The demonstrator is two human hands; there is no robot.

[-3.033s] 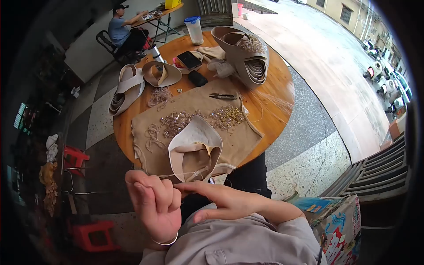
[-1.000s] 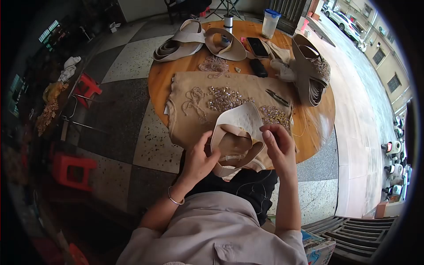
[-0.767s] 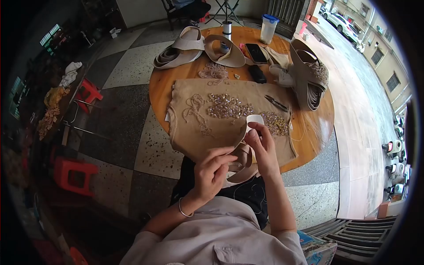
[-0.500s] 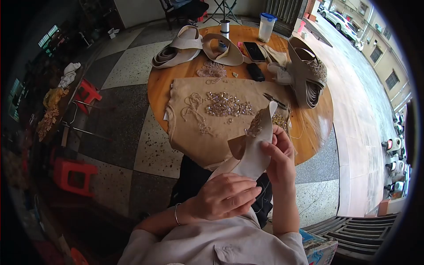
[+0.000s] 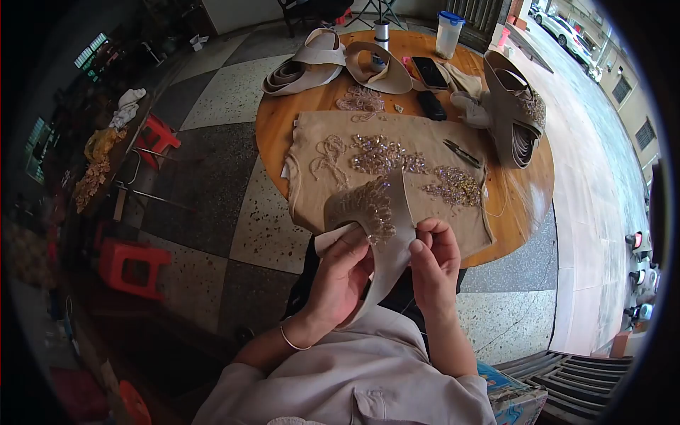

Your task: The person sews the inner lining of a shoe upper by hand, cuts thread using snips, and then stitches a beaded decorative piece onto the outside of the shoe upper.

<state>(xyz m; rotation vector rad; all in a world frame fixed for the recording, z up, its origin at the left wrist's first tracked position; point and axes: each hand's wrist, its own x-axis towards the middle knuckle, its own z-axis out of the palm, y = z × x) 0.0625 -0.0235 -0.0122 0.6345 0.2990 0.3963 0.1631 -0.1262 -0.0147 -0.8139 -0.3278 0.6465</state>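
Note:
A curved beige strip (image 5: 394,265) with clear and gold beading along its left part is held up in front of my body. My left hand (image 5: 338,278) wraps round its lower left side, thumb near the beads. At the strip's right edge my right hand (image 5: 437,263) is closed in a pinch; whether a needle is between the fingertips is too small to see. Beyond them, a tan cloth (image 5: 312,202) carries a pile of clear beads (image 5: 382,154), a gold and purplish bead pile (image 5: 457,188), strung beads (image 5: 329,159) and dark thread snips (image 5: 462,152).
On the round wooden table (image 5: 528,205) are rolled beige strips (image 5: 304,67), a beaded roll (image 5: 516,117), a phone (image 5: 430,73), a black case (image 5: 431,106), a thread spool (image 5: 381,32) and a blue-lidded cup (image 5: 448,35). Red stools (image 5: 131,268) stand at left.
The strip has turned so its beaded face shows. My left hand has moved up onto its left side, and my right hand has shifted to its right edge. The view has shifted slightly.

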